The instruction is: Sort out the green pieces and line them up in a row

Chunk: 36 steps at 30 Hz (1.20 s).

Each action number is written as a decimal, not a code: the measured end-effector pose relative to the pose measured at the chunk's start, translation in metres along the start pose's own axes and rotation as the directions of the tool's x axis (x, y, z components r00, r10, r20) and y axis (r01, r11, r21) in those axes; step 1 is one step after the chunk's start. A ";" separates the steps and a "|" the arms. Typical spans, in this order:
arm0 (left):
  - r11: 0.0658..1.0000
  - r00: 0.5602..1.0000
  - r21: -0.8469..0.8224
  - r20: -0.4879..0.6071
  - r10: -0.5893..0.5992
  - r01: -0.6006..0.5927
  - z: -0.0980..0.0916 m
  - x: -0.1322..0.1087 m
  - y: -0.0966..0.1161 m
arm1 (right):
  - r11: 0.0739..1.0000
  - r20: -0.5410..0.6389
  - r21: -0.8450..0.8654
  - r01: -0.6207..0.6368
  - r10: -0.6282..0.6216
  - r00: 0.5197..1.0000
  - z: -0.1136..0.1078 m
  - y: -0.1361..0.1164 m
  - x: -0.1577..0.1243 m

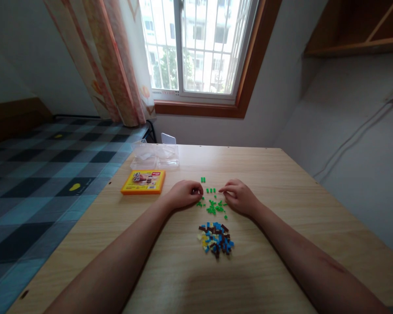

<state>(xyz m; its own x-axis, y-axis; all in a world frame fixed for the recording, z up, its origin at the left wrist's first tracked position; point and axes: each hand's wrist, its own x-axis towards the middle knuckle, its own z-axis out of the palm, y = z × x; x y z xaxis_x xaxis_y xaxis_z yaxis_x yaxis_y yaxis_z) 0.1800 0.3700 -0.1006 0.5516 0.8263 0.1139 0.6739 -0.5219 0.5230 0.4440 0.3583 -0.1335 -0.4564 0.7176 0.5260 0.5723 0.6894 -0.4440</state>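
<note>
Small green building bricks lie on the table in a loose pile (213, 206), with a short row (211, 190) behind it and a pair (203, 179) farther back. My left hand (186, 193) rests at the left of these bricks, its fingers curled into a pinch; whatever is between the fingertips is hidden. On the other side, my right hand (238, 197) has its index finger stretched toward the row and the other fingers loosely bent, with nothing visible in them. Closer to me sits a mixed heap (216, 239) of blue, brown, yellow and cream bricks.
A flat yellow box (144, 182) lies on the left of the wooden table (265, 257). Behind it stand clear plastic containers (155, 156). A bed with a checked cover (46, 174) adjoins the left side; a barred window (199, 48) is beyond the far edge.
</note>
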 end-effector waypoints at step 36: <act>0.976 0.996 0.206 -0.019 0.082 -0.077 0.009 0.000 -0.003 | 0.993 0.168 0.009 0.114 -0.114 0.979 0.006 -0.007 0.001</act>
<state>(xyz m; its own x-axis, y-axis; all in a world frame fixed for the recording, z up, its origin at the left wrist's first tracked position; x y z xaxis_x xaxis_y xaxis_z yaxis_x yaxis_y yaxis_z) 0.1829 0.3699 -0.1101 0.5957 0.7845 0.1724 0.7165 -0.6160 0.3274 0.4358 0.3549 -0.1339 -0.6267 0.6406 0.4437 0.5105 0.7677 -0.3874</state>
